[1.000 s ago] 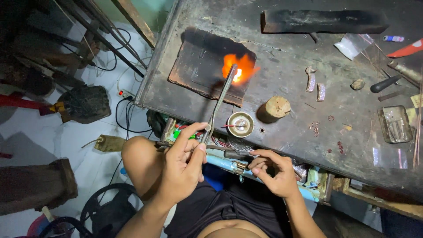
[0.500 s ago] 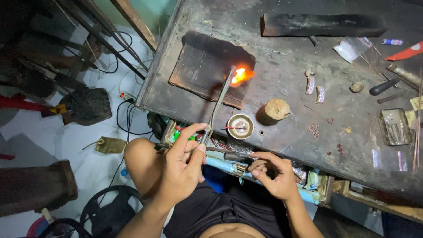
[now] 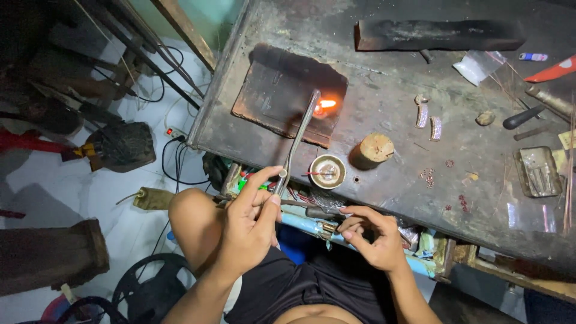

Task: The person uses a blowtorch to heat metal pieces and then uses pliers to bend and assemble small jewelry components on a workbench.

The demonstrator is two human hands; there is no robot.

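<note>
My left hand [image 3: 252,222] grips a thin metal torch [image 3: 298,139] whose tip points at a dark soldering block [image 3: 270,96] on the workbench [image 3: 384,66]. A small orange flame [image 3: 326,104] burns at the tip over the block's right edge. My right hand [image 3: 372,237] hovers at the bench's front edge near a tool with a dark handle [image 3: 318,212], fingers curled together; what it pinches is too small to tell. A small round metal dish [image 3: 327,171] sits just right of the torch.
A wooden stump [image 3: 375,147], two curved metal pieces [image 3: 428,120], a rectangular metal tray [image 3: 538,171], a long dark bar [image 3: 438,35] and hand tools [image 3: 528,117] lie on the bench. Cables [image 3: 174,159], a tyre-like ring [image 3: 150,288] and clutter cover the floor on the left.
The flame has shrunk from a broad orange glow to a small point at the torch tip. Both hands stay about where they were.
</note>
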